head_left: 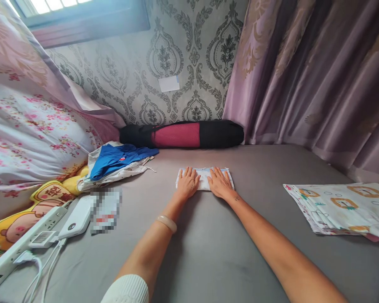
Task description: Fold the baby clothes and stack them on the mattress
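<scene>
A small folded white cloth [204, 182] with a pale blue edge lies flat on the grey bed sheet [205, 244]. My left hand [188, 183] rests palm down on its left part, fingers stretched out and pointing away from me. On the right part lies my right hand [220, 182], also flat with its fingers apart. Between the two hands a strip of the cloth shows. The palms cover the rest of it. Neither hand grips anything.
A stack of folded printed cloths [344, 206] lies at the right. Blue and white clothes [123, 160] are heaped at the left, near a power strip [25, 240], a white power bank [77, 216] and cables. A black and pink rolled bag [177, 134] lines the wall.
</scene>
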`<action>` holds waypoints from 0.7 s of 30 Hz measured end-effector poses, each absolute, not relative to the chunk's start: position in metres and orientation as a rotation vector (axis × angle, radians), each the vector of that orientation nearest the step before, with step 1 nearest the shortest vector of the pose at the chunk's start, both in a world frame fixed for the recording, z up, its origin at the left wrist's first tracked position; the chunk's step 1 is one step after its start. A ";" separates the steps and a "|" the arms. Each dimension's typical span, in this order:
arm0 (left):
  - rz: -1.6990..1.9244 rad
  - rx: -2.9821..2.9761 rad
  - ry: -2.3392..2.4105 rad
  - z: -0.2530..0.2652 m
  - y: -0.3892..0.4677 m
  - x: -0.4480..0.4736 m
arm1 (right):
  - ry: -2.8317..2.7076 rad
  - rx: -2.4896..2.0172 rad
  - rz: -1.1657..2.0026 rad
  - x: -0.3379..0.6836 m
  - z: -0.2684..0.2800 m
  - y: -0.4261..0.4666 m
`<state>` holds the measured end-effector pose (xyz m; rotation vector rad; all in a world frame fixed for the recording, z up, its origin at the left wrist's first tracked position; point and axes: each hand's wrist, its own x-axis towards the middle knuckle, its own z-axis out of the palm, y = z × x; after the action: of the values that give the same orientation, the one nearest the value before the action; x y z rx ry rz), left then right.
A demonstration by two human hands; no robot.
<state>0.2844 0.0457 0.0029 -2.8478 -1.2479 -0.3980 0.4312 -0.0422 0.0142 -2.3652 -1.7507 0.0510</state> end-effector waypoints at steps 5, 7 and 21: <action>-0.352 -2.891 -1.255 -0.003 0.038 0.290 | -1.741 -2.346 0.091 0.424 0.006 -0.039; -0.364 -2.878 -1.252 -0.004 0.038 0.290 | -1.741 -2.342 0.078 0.424 0.003 -0.038; -0.789 -2.844 -1.241 -0.004 0.033 0.288 | -1.739 -2.300 0.208 0.413 0.022 -0.030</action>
<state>0.2882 0.0330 -0.0037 -2.8436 -1.2410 -0.7886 0.4126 -0.0302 0.0217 -2.3005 -1.7386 0.2075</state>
